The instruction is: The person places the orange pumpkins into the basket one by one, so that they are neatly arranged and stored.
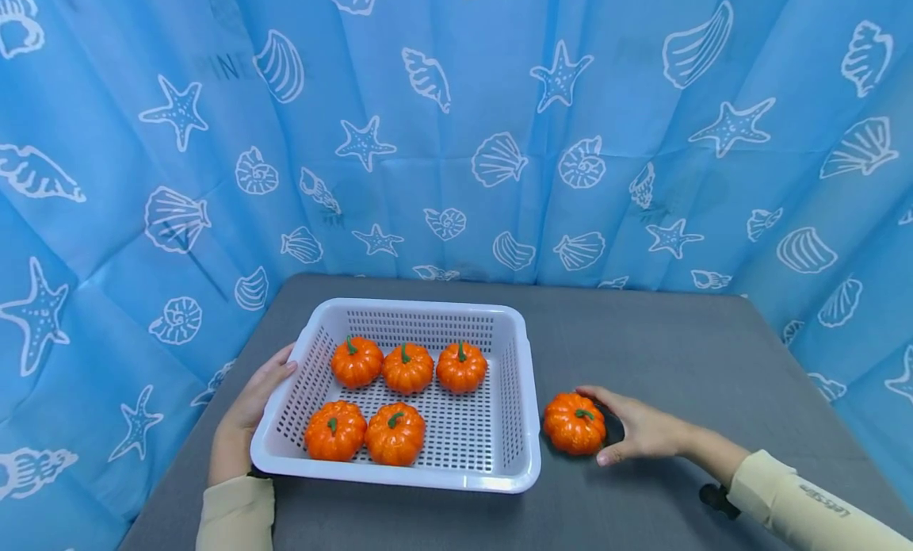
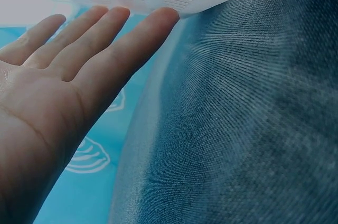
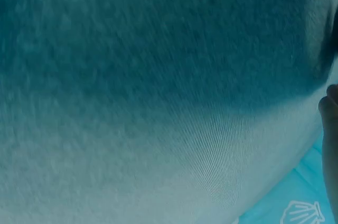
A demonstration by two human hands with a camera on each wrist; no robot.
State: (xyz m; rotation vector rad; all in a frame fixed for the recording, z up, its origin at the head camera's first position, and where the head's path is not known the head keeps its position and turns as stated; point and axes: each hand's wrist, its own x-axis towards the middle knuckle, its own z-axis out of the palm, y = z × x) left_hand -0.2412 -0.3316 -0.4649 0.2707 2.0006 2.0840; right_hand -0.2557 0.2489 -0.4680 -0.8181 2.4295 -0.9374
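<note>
A white perforated plastic basket (image 1: pixel 529 392) stands on the grey table, holding several small orange pumpkins with green stems. Three of them, such as the middle pumpkin (image 1: pixel 407 370), line the back; two more, including a front pumpkin (image 1: pixel 395 435), sit at the front left. My left hand (image 1: pixel 258 392) lies against the basket's left side; in the left wrist view its fingers (image 2: pixel 124 44) are straight, with their tips at the basket wall. Outside the basket, on its right, rests another pumpkin (image 1: pixel 573 424). My right hand (image 1: pixel 645 430) is beside it, thumb and fingers spread, with a gap before the palm.
The grey-covered table (image 1: pixel 663 337) extends to the right of the basket. A blue curtain (image 1: pixel 456 139) with white shells and starfish hangs behind and along both sides. Mostly tabletop fills the right wrist view, with part of the hand at its right edge.
</note>
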